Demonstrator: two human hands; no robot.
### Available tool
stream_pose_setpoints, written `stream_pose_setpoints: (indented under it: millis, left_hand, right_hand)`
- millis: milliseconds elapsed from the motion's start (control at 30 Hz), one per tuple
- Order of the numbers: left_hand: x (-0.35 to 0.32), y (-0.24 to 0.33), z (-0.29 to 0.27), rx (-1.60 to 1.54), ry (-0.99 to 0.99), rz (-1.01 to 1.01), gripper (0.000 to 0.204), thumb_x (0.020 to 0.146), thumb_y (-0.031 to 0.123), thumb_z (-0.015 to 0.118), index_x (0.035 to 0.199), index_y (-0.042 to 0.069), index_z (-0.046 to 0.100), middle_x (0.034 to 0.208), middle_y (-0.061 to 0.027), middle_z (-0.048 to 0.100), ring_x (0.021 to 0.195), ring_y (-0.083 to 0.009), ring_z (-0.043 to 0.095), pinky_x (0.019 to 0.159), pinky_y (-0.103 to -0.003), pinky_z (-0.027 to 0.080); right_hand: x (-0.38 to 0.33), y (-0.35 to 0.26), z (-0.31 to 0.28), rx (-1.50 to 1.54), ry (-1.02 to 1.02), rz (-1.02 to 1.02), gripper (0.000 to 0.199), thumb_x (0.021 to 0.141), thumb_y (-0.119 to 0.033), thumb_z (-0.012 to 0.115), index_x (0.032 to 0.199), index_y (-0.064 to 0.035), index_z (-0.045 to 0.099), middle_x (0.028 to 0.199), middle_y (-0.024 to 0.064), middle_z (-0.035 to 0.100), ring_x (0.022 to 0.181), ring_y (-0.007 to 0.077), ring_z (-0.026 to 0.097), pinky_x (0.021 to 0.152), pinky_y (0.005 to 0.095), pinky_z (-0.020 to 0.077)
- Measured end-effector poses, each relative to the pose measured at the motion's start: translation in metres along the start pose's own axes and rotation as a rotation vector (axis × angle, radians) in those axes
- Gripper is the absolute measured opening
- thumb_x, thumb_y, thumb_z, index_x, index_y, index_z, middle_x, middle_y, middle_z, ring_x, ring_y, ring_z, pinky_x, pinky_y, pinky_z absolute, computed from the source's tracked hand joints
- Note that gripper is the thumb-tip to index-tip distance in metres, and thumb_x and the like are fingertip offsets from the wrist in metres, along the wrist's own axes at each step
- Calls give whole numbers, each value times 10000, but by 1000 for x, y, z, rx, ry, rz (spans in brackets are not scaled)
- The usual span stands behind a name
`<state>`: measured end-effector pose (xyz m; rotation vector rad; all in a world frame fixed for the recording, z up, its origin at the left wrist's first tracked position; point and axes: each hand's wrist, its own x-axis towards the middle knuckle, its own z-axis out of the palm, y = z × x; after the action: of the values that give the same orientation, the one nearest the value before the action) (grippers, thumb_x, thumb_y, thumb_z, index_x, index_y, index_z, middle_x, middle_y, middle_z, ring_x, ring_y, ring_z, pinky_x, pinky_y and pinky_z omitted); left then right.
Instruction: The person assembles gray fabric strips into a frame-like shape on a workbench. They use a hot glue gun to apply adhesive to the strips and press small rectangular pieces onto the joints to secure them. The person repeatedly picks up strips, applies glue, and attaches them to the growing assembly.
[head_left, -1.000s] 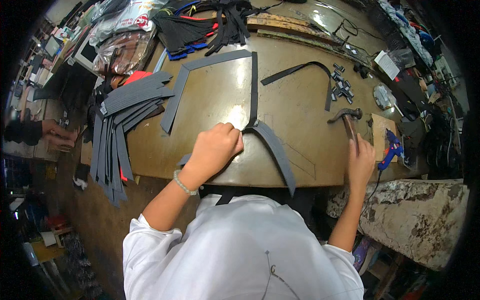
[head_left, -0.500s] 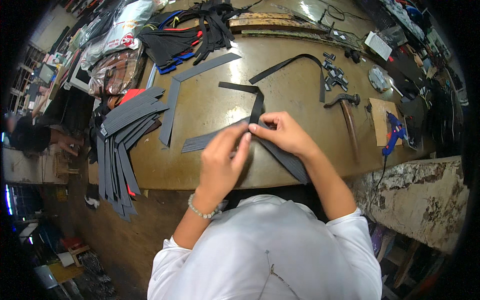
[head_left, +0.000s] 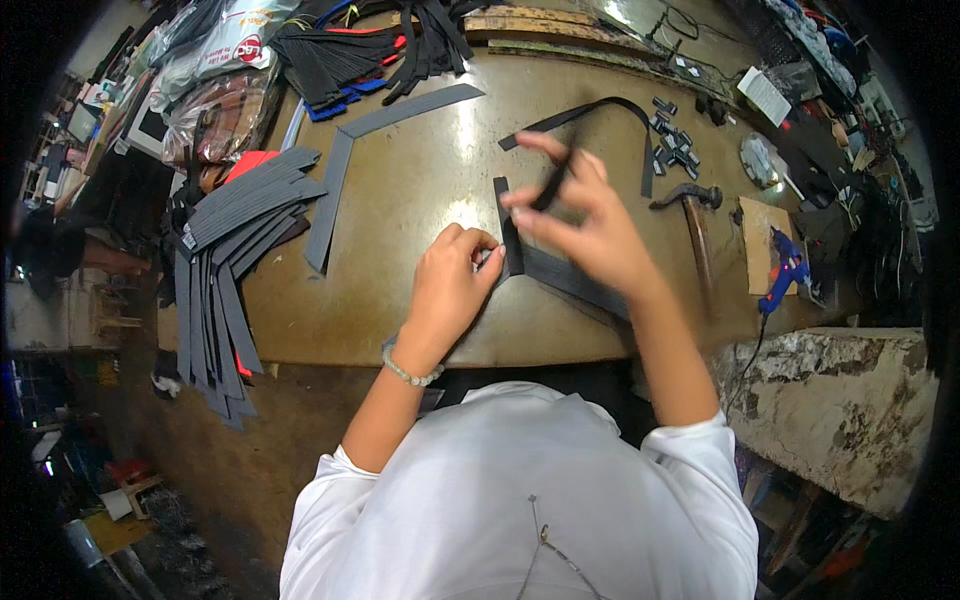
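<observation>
In the middle of the bench, my left hand (head_left: 450,285) pinches thumb and fingers at the meeting point of a folded grey webbing strip (head_left: 575,280), beside a narrow black strap (head_left: 508,225) lying across it. The strip's left part is mostly hidden under that hand. My right hand (head_left: 590,215), smeared by motion, is raised above the strip's right side. A dark length of black strap shows between its thumb and fingers; whether it joins the strap below cannot be made out. Another black strap (head_left: 600,103) curves on the bench beyond the right hand.
A bent grey strip (head_left: 335,190) lies left of my hands, near a stack of grey strips (head_left: 225,260) overhanging the edge. Rightward are small dark clips (head_left: 675,145), a hammer (head_left: 695,225) and a blue glue gun (head_left: 785,270) on cardboard. Black straps (head_left: 340,65) are heaped behind.
My right hand has lifted up and away from the left, taking a length of black strap. The left hand stays low by the fold, and the strap's zigzag bend no longer shows.
</observation>
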<state>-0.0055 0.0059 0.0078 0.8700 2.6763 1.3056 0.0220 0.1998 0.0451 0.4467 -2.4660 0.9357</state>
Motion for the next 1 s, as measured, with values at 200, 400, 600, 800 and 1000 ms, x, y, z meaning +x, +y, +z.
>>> stream_pose_setpoints:
  millis: [200, 400, 600, 800, 1000]
  left_hand:
    - [1, -7, 7, -98, 38, -21, 155, 789, 60, 729, 919, 20, 654, 736, -127, 603, 627, -226, 577, 608, -339, 477]
    - [1, -10, 9, -165, 51, -13, 160, 797, 46, 711, 947, 32, 657, 740, -123, 595, 628, -226, 569, 610, -350, 478]
    - [-6, -7, 12, -4, 38, 153, 235, 794, -16, 695, 1009, 78, 713, 769, -101, 594, 627, -222, 594, 590, -343, 490]
    - [-7, -2, 10, 92, -4, 148, 214, 826, 11, 667, 1016, 96, 717, 770, -115, 585, 670, -279, 627, 613, -383, 507]
    - [1, 8, 6, 24, 25, 46, 144, 854, 63, 680, 997, 73, 681, 787, -116, 601, 697, -289, 632, 615, -379, 500]
  right_hand:
    - [-38, -11, 38, 257, -56, 401, 484, 816, 63, 615, 1289, -30, 577, 1274, 149, 518, 942, 266, 619, 812, 331, 523]
    - [-63, -16, 47, -188, -25, 24, 410, 778, 15, 617, 1188, 7, 619, 1096, 140, 613, 982, 311, 614, 868, 376, 525]
    - [-88, -39, 42, -187, -51, 65, 370, 735, 31, 608, 1102, 46, 645, 1071, 150, 608, 1080, 350, 598, 870, 404, 538]
    - [-103, -61, 20, -78, -266, 121, 377, 727, 35, 626, 1100, -1, 664, 1073, 131, 626, 1107, 338, 597, 908, 412, 516]
    - [-163, -52, -86, -290, 134, 709, 178, 765, -139, 783, 889, -69, 676, 894, 76, 635, 914, 243, 606, 827, 339, 475]
